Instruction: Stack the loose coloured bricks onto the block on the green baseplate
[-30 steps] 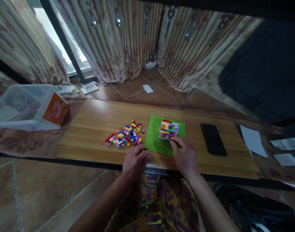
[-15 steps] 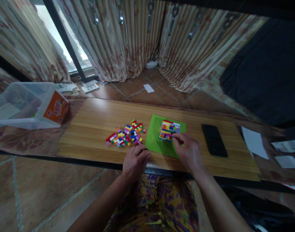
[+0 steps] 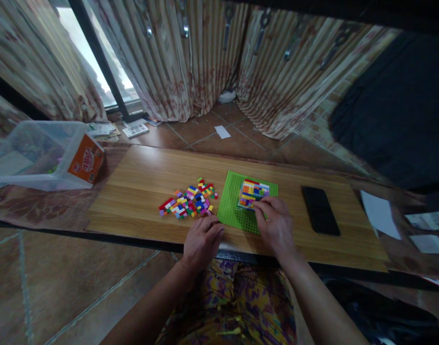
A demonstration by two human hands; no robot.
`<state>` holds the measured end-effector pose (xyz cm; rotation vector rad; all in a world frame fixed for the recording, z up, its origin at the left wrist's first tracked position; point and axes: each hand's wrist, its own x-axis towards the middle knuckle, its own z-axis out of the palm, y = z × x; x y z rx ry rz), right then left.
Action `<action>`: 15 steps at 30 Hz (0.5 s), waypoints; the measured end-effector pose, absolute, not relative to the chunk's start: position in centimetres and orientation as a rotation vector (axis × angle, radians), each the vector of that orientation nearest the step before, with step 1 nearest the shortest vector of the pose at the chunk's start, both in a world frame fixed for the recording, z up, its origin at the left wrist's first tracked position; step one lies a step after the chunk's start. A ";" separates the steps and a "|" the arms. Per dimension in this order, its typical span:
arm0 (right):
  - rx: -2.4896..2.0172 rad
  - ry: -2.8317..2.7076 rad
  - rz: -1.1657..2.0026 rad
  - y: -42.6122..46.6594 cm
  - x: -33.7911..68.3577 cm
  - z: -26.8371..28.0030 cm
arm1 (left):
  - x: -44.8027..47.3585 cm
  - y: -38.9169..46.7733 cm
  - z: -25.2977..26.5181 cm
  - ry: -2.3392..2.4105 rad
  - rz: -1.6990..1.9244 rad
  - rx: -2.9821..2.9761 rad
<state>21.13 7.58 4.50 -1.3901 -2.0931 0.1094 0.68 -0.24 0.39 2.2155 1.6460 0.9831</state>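
head view: right hand (image 3: 276,227) is at the near side of the block stack (image 3: 253,188), thumb and forefinger brought close together in a narrow pinch over its near edge. can't tell if a small piece sits between the fingertips. compared with half a second ago, the fingertips are slightly further left along that edge; compared with one second ago, they reach a bit further onto the stack.

block stack is multicoloured, sits on the far right part of the green plate (image 3: 227,203), and hasn't moved on it. plate lies flat on the wooden table (image 3: 140,179), right of the loose blocks (image 3: 188,199). the pile looks the same as in both earlier frames, some blocks clumped, a few at the far right end.

left hand (image 3: 202,238) hasn't moved, rests at the near edge of the table, just by the near right end of the pile. fingers loosely bent and close together, can't tell if anything is under or in them.

black phone (image 3: 320,211) lies right of the plate, same spot. clear box (image 3: 66,182) with an orange label (image 3: 86,160) stands at far left, also unchanged. whole scene has slid slightly right in frame since one second ago, a small camera shift.
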 end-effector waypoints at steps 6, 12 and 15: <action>-1.445 -1.845 0.141 7.9 20.5 4.0 | 0.7 -0.3 0.4 1.646 0.993 2.223; -1.469 -1.719 0.170 7.7 20.4 3.4 | 0.6 -0.3 0.3 1.661 0.989 2.216; -1.492 -1.634 0.231 7.8 20.5 3.0 | 0.6 -0.3 0.5 1.646 0.996 2.208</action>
